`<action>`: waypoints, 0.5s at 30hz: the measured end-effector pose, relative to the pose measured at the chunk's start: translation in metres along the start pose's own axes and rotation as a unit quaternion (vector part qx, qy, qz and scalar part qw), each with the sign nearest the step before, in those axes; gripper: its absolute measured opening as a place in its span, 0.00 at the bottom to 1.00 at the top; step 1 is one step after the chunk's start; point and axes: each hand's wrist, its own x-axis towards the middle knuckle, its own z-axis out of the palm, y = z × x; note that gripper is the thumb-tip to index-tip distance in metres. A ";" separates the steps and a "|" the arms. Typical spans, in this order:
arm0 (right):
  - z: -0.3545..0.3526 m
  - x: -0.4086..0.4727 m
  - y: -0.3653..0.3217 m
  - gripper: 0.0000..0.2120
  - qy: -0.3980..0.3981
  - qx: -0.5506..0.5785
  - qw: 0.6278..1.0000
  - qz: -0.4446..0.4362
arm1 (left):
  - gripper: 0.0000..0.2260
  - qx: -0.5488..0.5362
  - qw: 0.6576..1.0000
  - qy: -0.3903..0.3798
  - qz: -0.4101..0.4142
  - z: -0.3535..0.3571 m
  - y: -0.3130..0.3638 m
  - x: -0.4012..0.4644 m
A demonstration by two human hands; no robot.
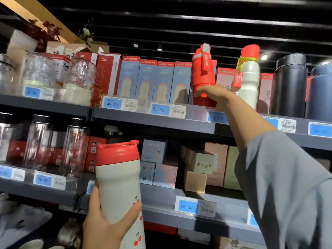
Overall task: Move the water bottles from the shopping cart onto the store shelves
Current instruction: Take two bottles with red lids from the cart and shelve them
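Up on the top shelf (152,121), red bottle (203,76) standing upright at the front edge, base level with the price-tag rail, right hand (213,95) wrapped low round its body. Grip closed on the lower part, likely so the bottom can be seated and slid back without the tall top tipping. Just right of that grip, white bottle with red cap (248,76), close beside but apart; further right, dark flasks (289,85). Behind and left of the grip, row of blue boxes (154,79), leaving only a narrow slot between boxes and white bottle. Little room sideways; open room chiefly toward the front, over the shelf lip.

Lower down, cherry-print bottle (118,186) held upright in the left hand (106,225), grip closed round its lower half, well clear of the shelves, probably waiting its turn. Free air all round it. Cart not in view.
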 end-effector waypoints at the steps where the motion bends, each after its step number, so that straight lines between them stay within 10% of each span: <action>1: -0.002 -0.002 -0.001 0.36 -0.001 -0.010 1.000 -0.004 | 0.53 -0.001 1.000 -0.002 0.001 0.001 -0.001 0.000; 6: -0.012 -0.011 -0.002 0.23 0.026 -0.097 0.995 -0.025 | 0.52 -0.006 1.000 -0.004 0.004 0.005 0.000 -0.001; 15: 0.005 -0.025 0.005 0.43 0.142 -0.191 0.967 -0.090 | 0.52 0.006 0.999 -0.034 0.002 0.008 0.005 0.002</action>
